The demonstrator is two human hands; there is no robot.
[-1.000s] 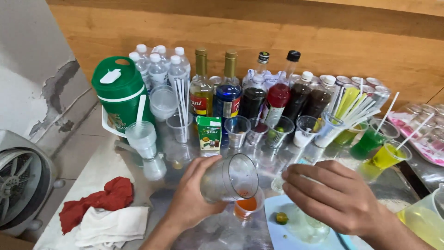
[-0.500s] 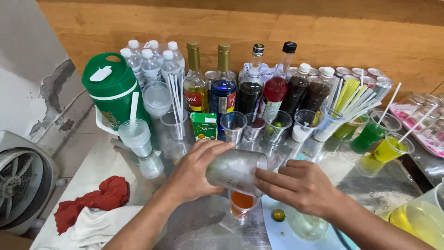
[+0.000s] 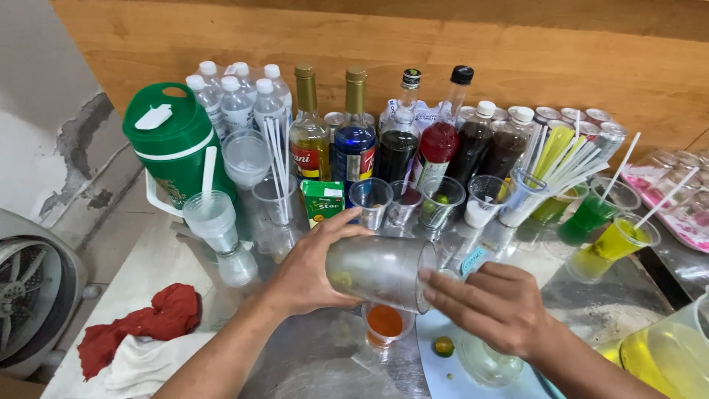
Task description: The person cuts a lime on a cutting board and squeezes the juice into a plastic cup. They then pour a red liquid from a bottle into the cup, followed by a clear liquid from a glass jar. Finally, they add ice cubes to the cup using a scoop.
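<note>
1. Gripping a clear plastic cup (image 3: 380,271) on its side, the left hand (image 3: 310,270) wraps its fingers around the closed bottom end, thumb on top, above the metal table (image 3: 310,362).
2. Head view: the right hand (image 3: 498,307) meets the cup's open mouth, its fingertips (image 3: 428,277) touching the rim; the fingers lie stretched and loosely curved, not clenched, and grasp nothing else.
3. Under the tipped cup stands a small glass (image 3: 385,325) of orange liquid, right below the cup's rim.
4. Just right of that glass a small green lime (image 3: 443,346) lies on a pale blue board (image 3: 450,377), below the right hand.
5. Behind the hands stand short empty glasses (image 3: 371,199) and a small green carton (image 3: 323,201).
6. Further back comes a line of syrup bottles (image 3: 356,140), with water bottles (image 3: 236,100) at the left end.
7. A green jug (image 3: 171,144) stands at the left, with stacked plastic cups (image 3: 214,218) and straws (image 3: 279,159) in front of it.
8. To the right, a bunch of yellow and white straws (image 3: 565,155) leans over two cups, one of green drink (image 3: 591,218) and one of yellow drink (image 3: 609,247).
9. A red cloth (image 3: 148,321) lies on a white cloth (image 3: 148,366) near the left forearm.
10. A fan (image 3: 29,295) sits at the far left edge.
</note>
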